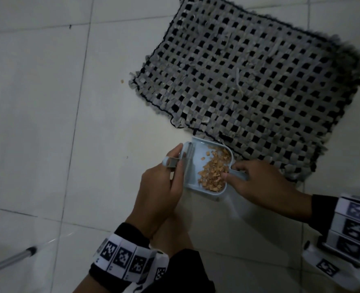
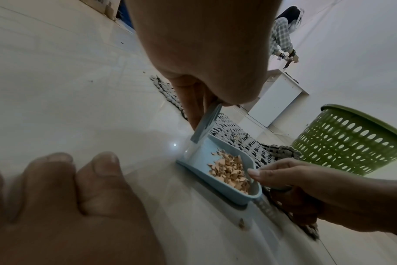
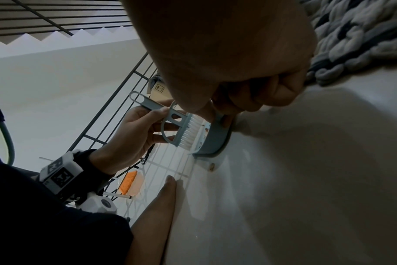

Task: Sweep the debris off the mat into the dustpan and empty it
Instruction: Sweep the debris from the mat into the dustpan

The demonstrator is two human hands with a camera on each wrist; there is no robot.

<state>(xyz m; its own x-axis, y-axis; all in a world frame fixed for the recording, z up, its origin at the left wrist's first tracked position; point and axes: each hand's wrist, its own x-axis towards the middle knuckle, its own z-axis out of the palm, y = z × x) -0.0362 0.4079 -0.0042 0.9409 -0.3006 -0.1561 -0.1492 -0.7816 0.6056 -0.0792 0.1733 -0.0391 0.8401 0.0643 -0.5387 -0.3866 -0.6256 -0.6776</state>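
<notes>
A light blue dustpan (image 1: 198,166) rests on the tiled floor just off the near edge of the grey-and-black woven mat (image 1: 248,77). A heap of tan debris (image 1: 215,168) lies inside the pan. My right hand (image 1: 257,182) grips the pan's handle, thumb at its back rim. My left hand (image 1: 164,182) holds a small grey-blue brush (image 1: 181,161) upright at the pan's open left side. In the right wrist view the brush (image 3: 181,129) shows white bristles touching the dustpan (image 3: 215,143). The left wrist view shows the debris (image 2: 229,170) piled toward the handle end.
A green perforated basket (image 2: 351,139) stands beyond the mat. Stray crumbs lie on the floor: one (image 1: 122,81) left of the mat, another (image 2: 241,222) beside the pan. My bare toes (image 2: 57,179) are close by. A metal pole (image 1: 10,261) lies lower left; a wire rack (image 3: 116,111) stands behind.
</notes>
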